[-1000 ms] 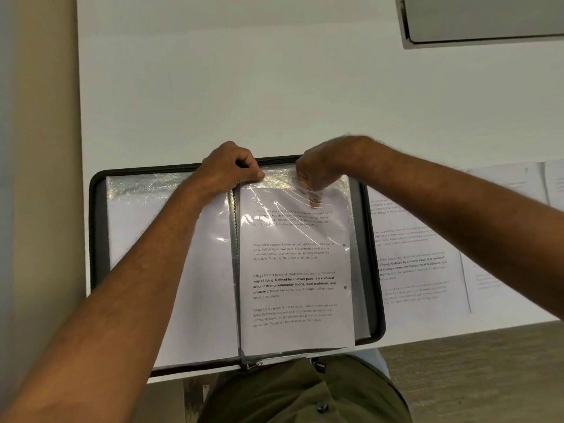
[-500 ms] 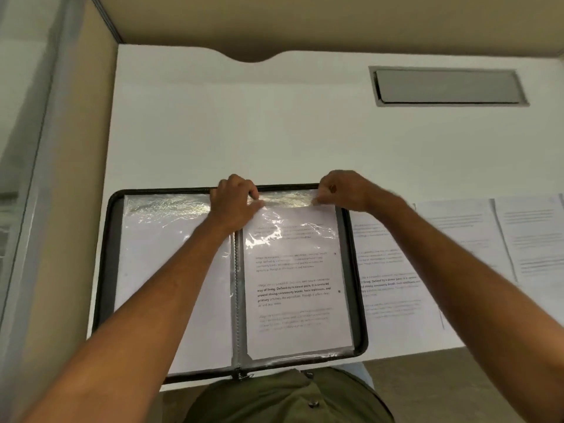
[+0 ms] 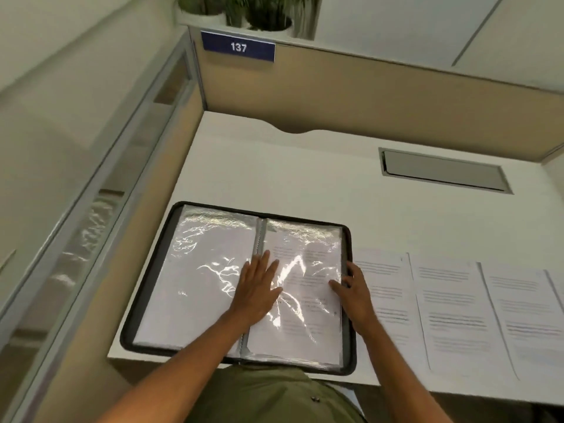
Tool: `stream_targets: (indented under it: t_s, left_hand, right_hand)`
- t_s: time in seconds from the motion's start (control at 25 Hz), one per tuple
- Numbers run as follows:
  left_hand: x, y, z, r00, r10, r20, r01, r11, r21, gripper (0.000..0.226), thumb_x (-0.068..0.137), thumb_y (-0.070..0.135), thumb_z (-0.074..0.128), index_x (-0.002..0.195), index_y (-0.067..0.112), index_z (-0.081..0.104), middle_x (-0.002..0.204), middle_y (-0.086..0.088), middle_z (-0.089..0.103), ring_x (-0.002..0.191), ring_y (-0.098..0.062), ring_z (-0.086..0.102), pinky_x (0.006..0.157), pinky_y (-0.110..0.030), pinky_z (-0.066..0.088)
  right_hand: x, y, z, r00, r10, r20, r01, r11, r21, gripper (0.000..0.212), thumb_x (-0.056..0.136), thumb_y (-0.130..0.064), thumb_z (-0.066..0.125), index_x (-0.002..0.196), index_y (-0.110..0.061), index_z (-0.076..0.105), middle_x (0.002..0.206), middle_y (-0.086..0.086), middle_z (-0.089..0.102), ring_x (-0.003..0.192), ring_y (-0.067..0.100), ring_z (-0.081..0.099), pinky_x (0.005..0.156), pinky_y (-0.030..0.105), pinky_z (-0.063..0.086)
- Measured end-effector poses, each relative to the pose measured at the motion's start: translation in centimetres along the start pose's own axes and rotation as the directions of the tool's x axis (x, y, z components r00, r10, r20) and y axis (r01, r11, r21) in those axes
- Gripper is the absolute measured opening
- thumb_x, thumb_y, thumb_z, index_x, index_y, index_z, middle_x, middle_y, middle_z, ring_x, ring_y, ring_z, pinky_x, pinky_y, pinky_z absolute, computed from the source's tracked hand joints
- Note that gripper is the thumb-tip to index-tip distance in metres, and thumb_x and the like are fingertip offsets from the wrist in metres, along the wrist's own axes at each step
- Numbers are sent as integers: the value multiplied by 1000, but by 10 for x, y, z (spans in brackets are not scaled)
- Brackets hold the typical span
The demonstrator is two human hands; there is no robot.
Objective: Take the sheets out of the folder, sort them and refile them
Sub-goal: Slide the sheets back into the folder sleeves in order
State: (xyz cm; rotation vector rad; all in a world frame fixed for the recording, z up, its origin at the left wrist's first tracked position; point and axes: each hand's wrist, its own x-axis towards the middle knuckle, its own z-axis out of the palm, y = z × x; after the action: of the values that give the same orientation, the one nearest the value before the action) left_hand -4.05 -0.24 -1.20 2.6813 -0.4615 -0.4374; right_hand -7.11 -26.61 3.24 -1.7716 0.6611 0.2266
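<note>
A white desk [image 3: 305, 166] fills the cubicle, hemmed by beige partition walls [image 3: 366, 96], with a blue sign reading 137 [image 3: 238, 47] fixed to the far wall and potted plants [image 3: 244, 10] above it. A grey recessed cable tray [image 3: 442, 170] sits in the desk's far right part. The black zip folder [image 3: 146, 306] lies open at the desk's near edge, its clear plastic sleeves glaring with reflections; a printed sheet [image 3: 308, 328] sits inside the right-hand sleeve. To the right of the folder, loose printed sheets [image 3: 451, 306] lie side by side in a row on the desk, the nearest just beside the folder's rim. The left hand [image 3: 258, 293] rests flat, fingers straight and spread, across the spine onto the right-hand sleeve. The right hand [image 3: 355, 293] is at the folder's right edge, fingers bent over the rim and thumb lying on the sleeve; whether it actually pinches the sleeve edge is unclear.
</note>
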Motion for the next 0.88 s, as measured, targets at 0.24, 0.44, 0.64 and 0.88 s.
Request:
stream_targets:
  t_s: [0.24, 0.44, 0.64, 0.88]
  left_hand:
    - [-50, 27, 6, 994, -105, 43, 105, 994, -9, 72, 106, 49, 44, 165, 31, 8, 167, 1, -25, 155, -26, -24, 124, -39, -13]
    - [-84, 61, 11, 971, -224, 81, 234, 959, -157, 68, 99, 50, 52, 160, 37, 24, 173, 7, -3, 159, -27, -12, 128, -47, 1]
    - [-113, 94, -7, 961, -247, 124, 276, 849, -451, 63, 97, 56, 59, 154, 39, 38, 161, 11, 36, 145, -15, 36, 115, -38, 35]
    - [-129, 108, -54, 951, -304, 61, 254, 650, -716, 73, 93, 54, 68, 154, 35, 34, 142, 15, 44, 124, -8, 45, 101, -28, 46]
  right_hand:
    - [-56, 5, -6, 998, 47, 48, -50, 997, 58, 24, 102, -15, 63, 125, -19, 60, 111, 3, 72, 98, 20, 73, 74, 30, 59]
    - [-93, 17, -11, 957, 138, 256, -177, 975, 136, 22, 105, -20, 57, 124, -16, 68, 109, 3, 79, 105, 25, 74, 86, 40, 63]
    - [-123, 19, 9, 926, 71, 370, -189, 937, 294, 28, 103, -21, 63, 129, -13, 60, 113, 11, 78, 102, 32, 76, 89, 50, 63]
    - [-158, -21, 43, 877, -84, 473, -56, 960, 274, 53, 94, -61, 51, 139, -33, 53, 147, -7, 56, 136, 16, 52, 121, 41, 37]
